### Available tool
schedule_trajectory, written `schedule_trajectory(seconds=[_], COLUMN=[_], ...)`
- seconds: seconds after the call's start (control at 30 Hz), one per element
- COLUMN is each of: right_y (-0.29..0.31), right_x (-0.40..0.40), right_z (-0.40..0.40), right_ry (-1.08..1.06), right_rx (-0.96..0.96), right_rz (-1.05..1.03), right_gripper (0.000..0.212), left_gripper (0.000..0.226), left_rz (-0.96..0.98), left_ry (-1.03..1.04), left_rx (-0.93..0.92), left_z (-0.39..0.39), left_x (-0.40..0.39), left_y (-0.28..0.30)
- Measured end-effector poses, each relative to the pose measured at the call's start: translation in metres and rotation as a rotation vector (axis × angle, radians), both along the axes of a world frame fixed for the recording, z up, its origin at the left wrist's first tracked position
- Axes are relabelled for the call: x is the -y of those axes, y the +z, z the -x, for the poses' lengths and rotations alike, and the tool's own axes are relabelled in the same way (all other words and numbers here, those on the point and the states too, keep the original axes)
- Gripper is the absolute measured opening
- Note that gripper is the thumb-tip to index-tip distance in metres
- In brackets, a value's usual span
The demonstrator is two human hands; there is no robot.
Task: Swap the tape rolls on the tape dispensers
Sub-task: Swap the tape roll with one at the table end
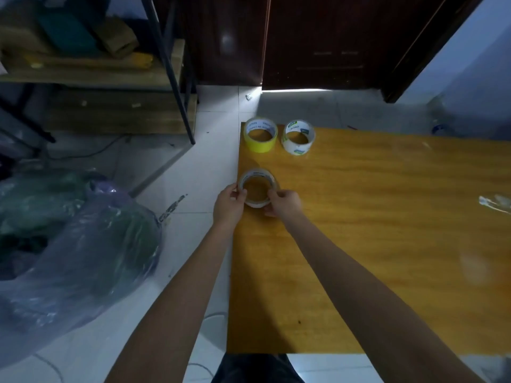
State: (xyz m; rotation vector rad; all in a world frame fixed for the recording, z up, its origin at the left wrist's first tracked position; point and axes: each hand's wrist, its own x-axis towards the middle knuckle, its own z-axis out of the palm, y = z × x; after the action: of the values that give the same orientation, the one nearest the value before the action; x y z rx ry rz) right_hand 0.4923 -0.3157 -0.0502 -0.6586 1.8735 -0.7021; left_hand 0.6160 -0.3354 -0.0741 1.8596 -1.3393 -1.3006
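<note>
Orange-yellow wood-grain tabletop (387, 217) fills the right half of the view, over a pale tiled floor (193, 167). On it, near its left edge, we hold a clear tape roll (257, 189) between both hands: fingertips of our left hand (228, 203) press on the roll's left outer wall, with the thumb curled over the rim, and the fingers of our right hand (283, 202) pinch the near right rim. Both grips are closed on the roll; whether it rests on the table or is lifted just off it, we cannot tell. The roll lies flat, core opening facing up. Both forearms are bare and run back toward the bottom of the frame. Farther out, at the table's far left corner, a yellow tape roll (260, 134) lies flat, and just beside it to the right lies a clear tape roll with green-and-white printed core (298, 136); the two are close but apart. A whitish crumpled strip (495, 203) sits at the table's right edge. Left of the table: a translucent plastic bag (77, 244) on the floor, a metal-framed shelf (110, 73) behind it, and a dark brown door (318, 40) at the far wall.
</note>
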Motion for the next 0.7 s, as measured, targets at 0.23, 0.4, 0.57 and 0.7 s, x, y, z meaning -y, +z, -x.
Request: schedule_trajectory(seconds=[0.23, 0.4, 0.57, 0.7], right_y=[-0.010, -0.002, 0.017, 0.019], right_x=[0.028, 0.040, 0.092, 0.135], right_z=[0.014, 0.028, 0.036, 0.034], right_ry=[0.076, 0.273, 0.739, 1.140], right_rx=[-0.116, -0.482, -1.030, -1.323], right_rz=[-0.038, 0.119, 0.330, 0.282], right_gripper=[0.034, 0.028, 0.048, 0.050], left_gripper=[0.044, 0.042, 0.057, 0.059], left_rz=[0.010, 0.296, 0.633, 0.557], left_ry=[-0.023, -0.139, -0.586, -0.677], left_rx=[0.024, 0.363, 0.756, 0.840], left_z=[0.011, 0.013, 0.021, 0.019], left_x=[0.027, 0.009, -0.043, -0.051], left_y=[-0.011, 0.003, -0.010, -0.026])
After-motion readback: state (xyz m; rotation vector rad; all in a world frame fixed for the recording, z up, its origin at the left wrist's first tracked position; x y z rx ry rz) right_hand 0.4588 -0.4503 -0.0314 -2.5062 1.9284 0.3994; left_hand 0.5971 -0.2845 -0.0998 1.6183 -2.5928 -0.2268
